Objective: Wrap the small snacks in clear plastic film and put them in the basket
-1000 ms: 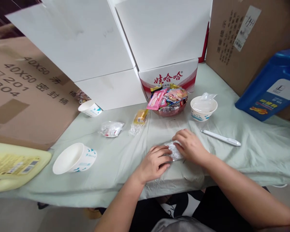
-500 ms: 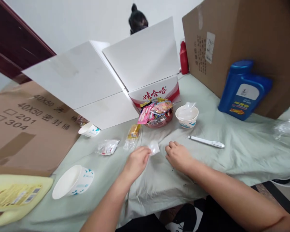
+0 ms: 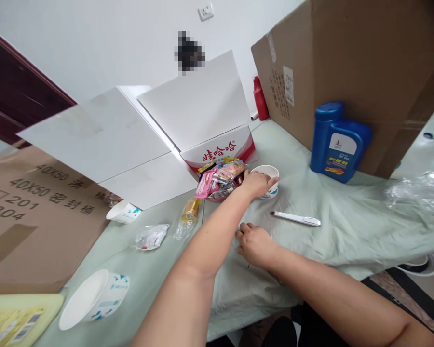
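My left hand reaches across to the white paper bowl with blue print and lies over its near rim. Its thumb is stretched out toward the bowl's right side, while the other fingers are partly hidden. On the cloth nearer to me, my right hand rests with its fingers curled closed; whatever may be in them is hidden. Wrapped snacks fill a bowl just left of my left hand. A white utility knife lies above and to the right of my right hand.
A yellow snack packet, a clear packet and two tipped paper bowls lie to the left. Behind stands an open white carton. A blue jug and a large brown box are at right.
My left hand has moved forward and right, from the cloth to the paper bowl. The clear plastic it pinched no longer shows. My right hand stays on the cloth, curled. The view has shifted.
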A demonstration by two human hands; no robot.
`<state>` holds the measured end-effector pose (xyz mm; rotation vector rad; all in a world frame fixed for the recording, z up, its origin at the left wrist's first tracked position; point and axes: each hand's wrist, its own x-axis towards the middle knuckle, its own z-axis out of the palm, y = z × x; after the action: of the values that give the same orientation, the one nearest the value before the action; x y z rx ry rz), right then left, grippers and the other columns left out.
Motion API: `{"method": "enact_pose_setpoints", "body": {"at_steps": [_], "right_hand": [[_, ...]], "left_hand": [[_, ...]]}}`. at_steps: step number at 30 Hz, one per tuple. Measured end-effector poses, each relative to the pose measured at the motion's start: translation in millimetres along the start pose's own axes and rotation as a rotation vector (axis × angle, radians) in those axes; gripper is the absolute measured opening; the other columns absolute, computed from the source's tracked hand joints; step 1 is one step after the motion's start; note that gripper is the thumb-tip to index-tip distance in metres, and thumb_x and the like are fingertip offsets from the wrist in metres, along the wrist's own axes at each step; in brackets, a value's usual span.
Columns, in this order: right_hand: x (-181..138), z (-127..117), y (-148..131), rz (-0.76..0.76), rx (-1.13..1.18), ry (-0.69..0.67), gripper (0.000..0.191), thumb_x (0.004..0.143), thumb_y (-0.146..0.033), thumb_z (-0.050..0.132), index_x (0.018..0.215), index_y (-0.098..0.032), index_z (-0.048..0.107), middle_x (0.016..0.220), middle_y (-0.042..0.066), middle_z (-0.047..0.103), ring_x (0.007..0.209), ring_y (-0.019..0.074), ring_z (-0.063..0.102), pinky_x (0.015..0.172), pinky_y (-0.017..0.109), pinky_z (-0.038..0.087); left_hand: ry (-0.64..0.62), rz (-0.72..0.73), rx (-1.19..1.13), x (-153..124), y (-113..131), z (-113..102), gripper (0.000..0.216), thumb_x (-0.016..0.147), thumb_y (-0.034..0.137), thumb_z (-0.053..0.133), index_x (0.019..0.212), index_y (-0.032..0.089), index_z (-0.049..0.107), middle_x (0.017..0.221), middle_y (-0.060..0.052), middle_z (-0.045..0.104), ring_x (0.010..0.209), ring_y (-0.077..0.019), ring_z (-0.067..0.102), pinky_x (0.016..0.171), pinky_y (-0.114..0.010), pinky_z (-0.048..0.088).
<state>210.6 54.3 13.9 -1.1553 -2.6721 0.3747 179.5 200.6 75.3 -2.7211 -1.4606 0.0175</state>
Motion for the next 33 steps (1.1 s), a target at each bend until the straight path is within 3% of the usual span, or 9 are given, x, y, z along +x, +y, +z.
{"method": "enact_pose_setpoints", "body": {"at_steps": [3, 5, 8, 10, 13, 18, 22, 26, 33], "right_hand": [[0, -1, 0, -0.004, 0.006, -0.004, 0.029, 0.086, -0.027, 0.058, 0.109, -0.01, 0.064, 0.107, 0.015, 0.063, 0.096, 0.0273, 0.059, 0.08, 0.036, 0.049], [-1, -1, 1, 0.002, 0.013, -0.011, 0.03, 0.086, -0.027, 0.058, 0.109, -0.01, 0.064, 0.108, 0.016, 0.063, 0.097, 0.0273, 0.059, 0.082, 0.036, 0.049], [-1, -2, 2, 0.003, 0.028, -0.015, 0.032, 0.086, -0.026, 0.059, 0.112, -0.01, 0.063, 0.112, 0.017, 0.063, 0.102, 0.0276, 0.058, 0.085, 0.036, 0.047], [-1, -1, 1, -0.003, 0.028, -0.015, 0.033, 0.086, -0.026, 0.06, 0.114, -0.009, 0.063, 0.113, 0.017, 0.063, 0.105, 0.0279, 0.057, 0.087, 0.036, 0.046], [0, 0, -1, 0.003, 0.003, -0.021, 0.033, 0.087, -0.028, 0.06, 0.114, -0.01, 0.064, 0.113, 0.017, 0.063, 0.105, 0.0276, 0.058, 0.087, 0.035, 0.046], [2, 1, -5, -0.005, -0.023, -0.033, 0.03, 0.088, -0.032, 0.059, 0.11, -0.012, 0.065, 0.109, 0.015, 0.062, 0.101, 0.0272, 0.059, 0.082, 0.033, 0.047], [2, -3, -7, 0.012, -0.007, -0.056, 0.029, 0.088, -0.031, 0.06, 0.109, -0.012, 0.065, 0.11, 0.014, 0.062, 0.102, 0.0271, 0.06, 0.084, 0.033, 0.046], [1, -7, -6, 0.005, -0.003, -0.069, 0.029, 0.088, -0.031, 0.06, 0.109, -0.012, 0.065, 0.11, 0.014, 0.062, 0.102, 0.0268, 0.06, 0.084, 0.033, 0.046], [0, -9, -2, -0.028, 0.017, -0.073, 0.029, 0.087, -0.032, 0.062, 0.109, -0.013, 0.066, 0.109, 0.014, 0.062, 0.102, 0.0263, 0.06, 0.084, 0.033, 0.046]], "left_hand": [[0.05, -0.028, 0.02, -10, 4, 5, 0.049, 0.1, 0.048, 0.033, 0.105, 0.015, 0.069, 0.116, -0.016, 0.066, 0.117, -0.0335, 0.053, 0.102, -0.059, 0.027], [0.195, -0.018, 0.015, -25, 6, 2, 0.043, 0.098, 0.046, 0.039, 0.114, 0.016, 0.065, 0.127, -0.016, 0.06, 0.121, -0.0324, 0.049, 0.105, -0.057, 0.024], [0.467, 0.049, -0.045, -66, 6, 1, 0.037, 0.096, 0.039, 0.046, 0.12, 0.014, 0.059, 0.129, -0.015, 0.057, 0.122, -0.0283, 0.047, 0.107, -0.048, 0.029], [0.542, 0.091, -0.097, -104, -2, 6, 0.032, 0.094, 0.034, 0.047, 0.116, 0.014, 0.06, 0.122, -0.014, 0.059, 0.118, -0.0258, 0.05, 0.103, -0.042, 0.035], [0.497, -0.001, -0.085, -165, -33, 23, 0.025, 0.09, 0.026, 0.048, 0.11, 0.018, 0.062, 0.114, -0.011, 0.062, 0.113, -0.0262, 0.053, 0.1, -0.044, 0.039], [0.276, -0.612, -0.037, -241, -121, 54, 0.048, 0.079, 0.031, 0.064, 0.125, 0.02, 0.055, 0.136, -0.016, 0.05, 0.128, -0.0381, 0.042, 0.103, -0.056, 0.036], [0.226, -0.614, -0.101, -264, -161, 67, 0.041, 0.081, 0.022, 0.058, 0.122, 0.018, 0.057, 0.125, -0.013, 0.06, 0.118, -0.0289, 0.054, 0.103, -0.043, 0.043], [0.251, -0.608, -0.145, -265, -165, 74, 0.027, 0.082, 0.013, 0.046, 0.1, 0.018, 0.066, 0.107, -0.011, 0.067, 0.107, -0.0268, 0.06, 0.098, -0.042, 0.047], [0.297, -0.551, -0.291, -267, -156, 67, 0.008, 0.073, 0.014, 0.055, 0.074, 0.021, 0.058, 0.144, -0.008, 0.048, 0.135, -0.0296, 0.041, 0.112, -0.047, 0.034]]}}
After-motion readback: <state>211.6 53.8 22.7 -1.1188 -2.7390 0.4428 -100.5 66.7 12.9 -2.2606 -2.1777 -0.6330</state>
